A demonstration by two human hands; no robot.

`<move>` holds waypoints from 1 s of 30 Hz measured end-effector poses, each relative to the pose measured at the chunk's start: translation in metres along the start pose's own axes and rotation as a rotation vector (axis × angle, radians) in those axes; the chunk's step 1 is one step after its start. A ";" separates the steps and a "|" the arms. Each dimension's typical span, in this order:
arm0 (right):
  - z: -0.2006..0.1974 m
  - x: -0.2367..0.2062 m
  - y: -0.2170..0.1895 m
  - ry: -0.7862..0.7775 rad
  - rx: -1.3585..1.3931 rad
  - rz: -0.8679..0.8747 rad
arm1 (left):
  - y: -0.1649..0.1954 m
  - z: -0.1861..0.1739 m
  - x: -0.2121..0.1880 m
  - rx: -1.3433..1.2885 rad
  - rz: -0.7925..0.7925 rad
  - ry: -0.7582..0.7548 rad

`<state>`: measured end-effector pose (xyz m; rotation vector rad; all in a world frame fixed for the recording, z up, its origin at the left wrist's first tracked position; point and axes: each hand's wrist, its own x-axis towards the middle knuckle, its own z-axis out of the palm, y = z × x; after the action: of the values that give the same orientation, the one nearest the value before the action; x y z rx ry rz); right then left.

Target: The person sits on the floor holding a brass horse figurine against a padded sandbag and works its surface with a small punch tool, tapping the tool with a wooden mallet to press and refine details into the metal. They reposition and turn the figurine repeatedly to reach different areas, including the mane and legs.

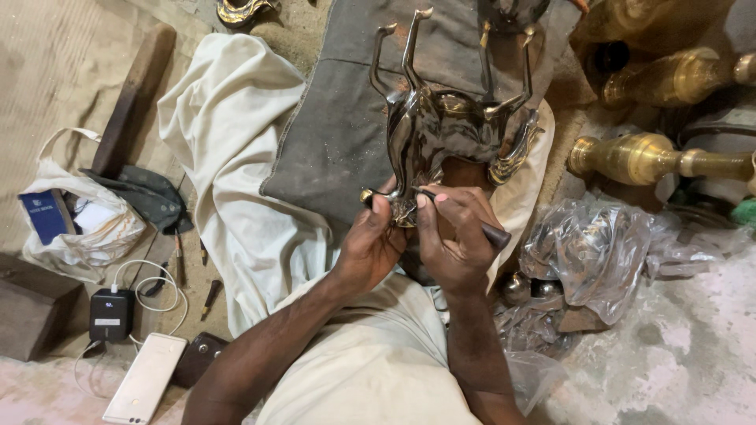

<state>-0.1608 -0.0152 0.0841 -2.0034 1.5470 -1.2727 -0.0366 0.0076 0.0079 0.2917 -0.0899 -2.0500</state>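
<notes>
White cloth (228, 157) spread over the floor, a grey pad (331, 134) laid on top of it. On the pad, upside down, a polished metal animal figure (441, 130), legs pointing up and away from the person, head end toward the lap.

Brass vases (654, 157) lie on their sides to the right; crumpled clear plastic wrap (598, 252) just below them. At far left a white bag (87, 224), then a charger block (110, 313) and a white phone (146, 379).

Left hand (370, 240): grip closed around the figure's head end, thumb pressed on the metal.

Right hand (457, 236): grip closed pen-fashion on a dark-handled tool (494, 234), tip touching the figure beside the left thumb.
</notes>
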 end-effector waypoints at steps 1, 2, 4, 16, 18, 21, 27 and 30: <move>-0.001 0.000 0.000 0.004 -0.014 0.005 | 0.000 0.000 0.000 -0.010 0.011 0.004; -0.001 0.001 0.000 0.006 -0.027 0.010 | -0.001 0.000 -0.001 -0.022 0.022 0.009; -0.002 0.001 0.001 -0.012 -0.024 -0.002 | -0.001 0.001 -0.002 0.001 0.037 0.000; -0.007 0.001 0.007 -0.056 0.057 -0.031 | 0.000 0.002 -0.002 0.026 0.025 -0.014; -0.007 0.000 0.009 -0.055 0.078 -0.041 | 0.000 0.001 -0.002 0.035 0.033 -0.015; -0.008 -0.001 0.010 -0.062 0.066 -0.038 | -0.001 0.000 -0.001 0.038 0.050 -0.030; -0.010 -0.001 0.015 -0.064 0.088 -0.087 | -0.003 -0.005 -0.001 0.017 0.040 -0.032; -0.011 -0.002 0.018 -0.081 0.098 -0.096 | -0.004 -0.006 -0.002 0.017 0.045 -0.016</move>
<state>-0.1806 -0.0170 0.0772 -2.0623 1.3406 -1.2598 -0.0378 0.0115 0.0013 0.2811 -0.1225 -2.0076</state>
